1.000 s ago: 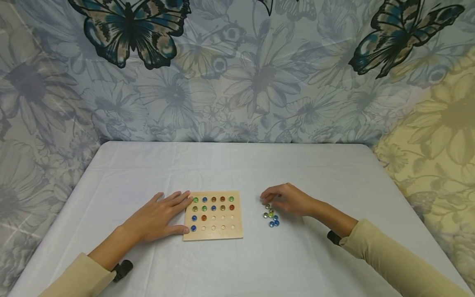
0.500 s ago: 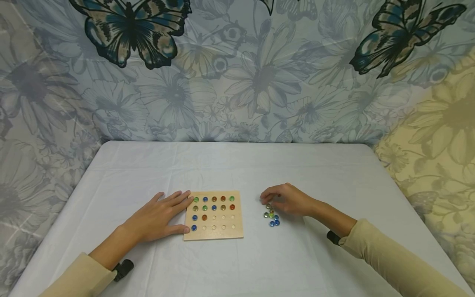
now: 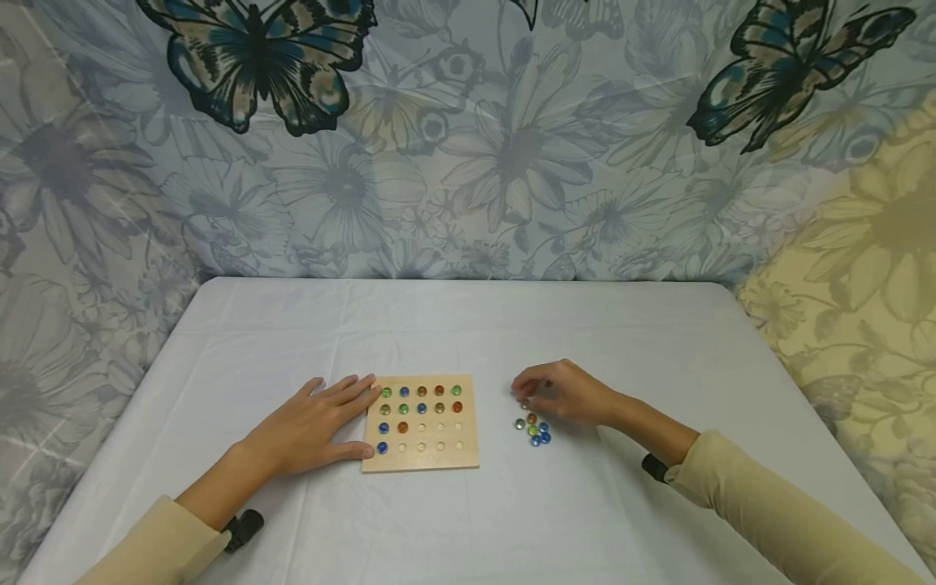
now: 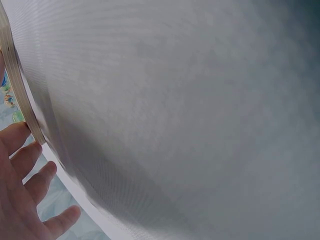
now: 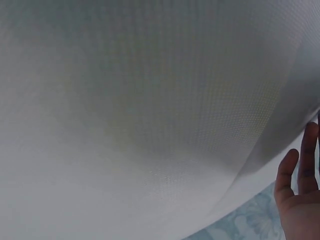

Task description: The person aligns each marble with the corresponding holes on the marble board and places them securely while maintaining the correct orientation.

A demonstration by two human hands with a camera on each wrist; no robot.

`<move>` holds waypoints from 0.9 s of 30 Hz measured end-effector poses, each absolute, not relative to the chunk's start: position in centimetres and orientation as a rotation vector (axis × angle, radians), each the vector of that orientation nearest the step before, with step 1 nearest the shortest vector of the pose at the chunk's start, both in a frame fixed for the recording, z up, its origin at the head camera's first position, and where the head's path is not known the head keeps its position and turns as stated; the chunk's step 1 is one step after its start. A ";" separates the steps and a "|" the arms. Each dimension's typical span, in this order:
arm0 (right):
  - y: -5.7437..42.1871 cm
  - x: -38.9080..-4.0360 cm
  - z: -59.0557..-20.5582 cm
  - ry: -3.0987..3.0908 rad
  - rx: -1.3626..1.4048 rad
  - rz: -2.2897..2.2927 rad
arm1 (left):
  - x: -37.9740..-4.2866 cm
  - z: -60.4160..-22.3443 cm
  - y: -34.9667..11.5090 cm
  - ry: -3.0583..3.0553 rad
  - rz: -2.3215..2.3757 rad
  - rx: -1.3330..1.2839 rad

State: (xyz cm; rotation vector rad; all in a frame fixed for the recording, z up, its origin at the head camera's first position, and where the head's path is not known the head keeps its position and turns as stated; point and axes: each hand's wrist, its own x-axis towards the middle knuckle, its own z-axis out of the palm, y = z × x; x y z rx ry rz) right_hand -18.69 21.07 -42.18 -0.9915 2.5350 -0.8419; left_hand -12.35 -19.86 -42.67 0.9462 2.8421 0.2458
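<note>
A square wooden board [image 3: 439,461] with rows of round hollows lies on the white cloth. Glass marbles fill its two far rows; a blue marble [image 3: 383,428] and an orange marble [image 3: 403,427] sit in the third row, another blue one in the nearest. My left hand [image 3: 314,426] rests on the board's left edge, fingers spread and thumb at the near corner. To the right, my right hand [image 3: 563,392] hovers low with loosely bent fingers at a small group of loose marbles [image 3: 532,431], in clear, orange, yellow-green and blue. Its thumb and index tips are partly hidden.
A white cloth [image 3: 439,528] covers the table. Behind it hangs a flower and butterfly fabric [image 3: 468,203]. Dark wrist cameras sit at both sleeve cuffs. The left wrist view catches the board's side edge [image 4: 22,90]; the right wrist view is mostly cloth.
My right fingers have shifted slightly left among the loose marbles. A few marbles have moved a little left and nearer, and an orange one shows more plainly. My left hand stays put.
</note>
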 end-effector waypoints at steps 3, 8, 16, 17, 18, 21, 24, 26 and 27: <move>20.9 -18.7 -42.1 2.559 -0.990 -0.839 | -12.3 -42.6 -19.8 2.839 0.246 0.943; 20.3 -18.6 -41.8 2.568 -1.030 -0.870 | -12.4 -42.7 -19.8 2.841 0.237 0.948; 18.6 -18.4 -41.3 2.525 -1.050 -0.956 | -12.3 -42.9 -20.0 2.843 0.243 0.949; 18.4 -18.4 -41.3 2.521 -1.052 -0.961 | -12.3 -42.9 -20.0 2.844 0.243 0.950; 18.2 -18.4 -41.3 2.517 -1.056 -0.965 | -12.4 -42.9 -20.0 2.845 0.242 0.951; 17.6 -18.4 -41.4 2.509 -1.076 -0.980 | -12.4 -43.0 -20.0 2.848 0.237 0.962; 16.9 -18.3 -41.5 2.501 -1.101 -0.992 | -12.5 -43.0 -20.0 2.853 0.235 0.967; 16.5 -18.2 -41.5 2.494 -1.115 -0.996 | -12.5 -43.1 -20.0 2.857 0.235 0.973; 16.2 -18.2 -41.5 2.489 -1.120 -0.997 | -12.5 -43.1 -20.0 2.859 0.235 0.974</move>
